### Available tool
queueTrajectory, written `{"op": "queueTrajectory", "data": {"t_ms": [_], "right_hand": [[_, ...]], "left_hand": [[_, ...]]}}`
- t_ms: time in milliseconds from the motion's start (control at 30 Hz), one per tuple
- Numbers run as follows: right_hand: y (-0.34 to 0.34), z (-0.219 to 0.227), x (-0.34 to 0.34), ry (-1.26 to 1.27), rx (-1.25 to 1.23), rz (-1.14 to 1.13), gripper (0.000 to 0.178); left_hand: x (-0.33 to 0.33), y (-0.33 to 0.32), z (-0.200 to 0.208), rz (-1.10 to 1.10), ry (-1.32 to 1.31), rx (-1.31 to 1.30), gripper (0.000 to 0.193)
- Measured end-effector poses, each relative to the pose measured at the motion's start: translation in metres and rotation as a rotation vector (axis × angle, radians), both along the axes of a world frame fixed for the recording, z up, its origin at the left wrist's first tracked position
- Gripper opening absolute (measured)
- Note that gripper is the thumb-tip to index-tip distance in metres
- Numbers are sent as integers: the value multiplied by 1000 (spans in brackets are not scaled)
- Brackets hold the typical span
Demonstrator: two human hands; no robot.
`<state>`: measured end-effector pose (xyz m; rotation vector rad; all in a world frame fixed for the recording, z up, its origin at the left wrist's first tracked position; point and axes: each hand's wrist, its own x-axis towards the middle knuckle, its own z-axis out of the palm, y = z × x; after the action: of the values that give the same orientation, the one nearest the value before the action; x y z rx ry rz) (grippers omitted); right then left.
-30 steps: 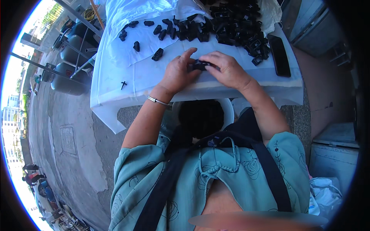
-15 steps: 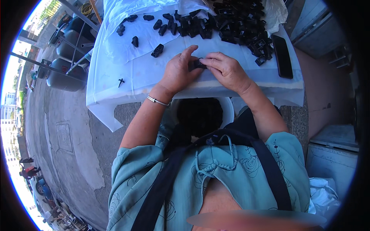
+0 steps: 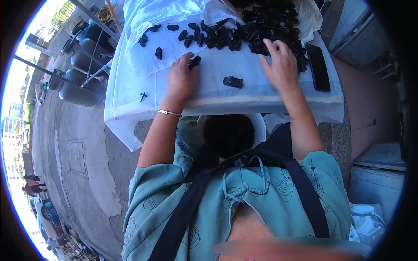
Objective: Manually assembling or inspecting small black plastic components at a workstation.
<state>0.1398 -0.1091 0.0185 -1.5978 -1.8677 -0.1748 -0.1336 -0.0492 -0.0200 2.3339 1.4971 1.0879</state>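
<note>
On the white-covered table, a small black plastic part lies by itself between my hands. My left hand is closed on another black plastic part, held between thumb and fingers and a little blurred. Over the near edge of the big heap of black plastic parts, my right hand reaches with fingers apart and nothing visible in them. Its fingertips hide some of the heap.
A black phone lies at the table's right edge. A small thin black cross-shaped piece is at the left. Below the front edge stands a white bucket with dark contents. Grey tanks stand left of the table.
My hands have parted, leaving the part they held together on the table. The left moved left onto another part; the right moved right and away to the heap. The view shifted slightly.
</note>
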Motion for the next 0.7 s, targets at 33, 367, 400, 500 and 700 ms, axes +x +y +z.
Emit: {"op": "queueTrajectory", "data": {"t_ms": [33,367,400,500,700], "right_hand": [[10,-6,9,-189,97,-151,31],[-3,1,-10,595,-427,114,32],[-3,-7,-10,614,-541,107,28],[-5,-16,-2,91,-191,62,28],[-9,-13,8,-2,-141,249,33]], "left_hand": [[11,-2,1,-5,0,-1,35],[41,11,22,-183,113,-208,23],[43,12,27,-152,159,-258,23],[44,14,32,-135,208,-218,23],[47,8,38,-353,320,-20,32]]}}
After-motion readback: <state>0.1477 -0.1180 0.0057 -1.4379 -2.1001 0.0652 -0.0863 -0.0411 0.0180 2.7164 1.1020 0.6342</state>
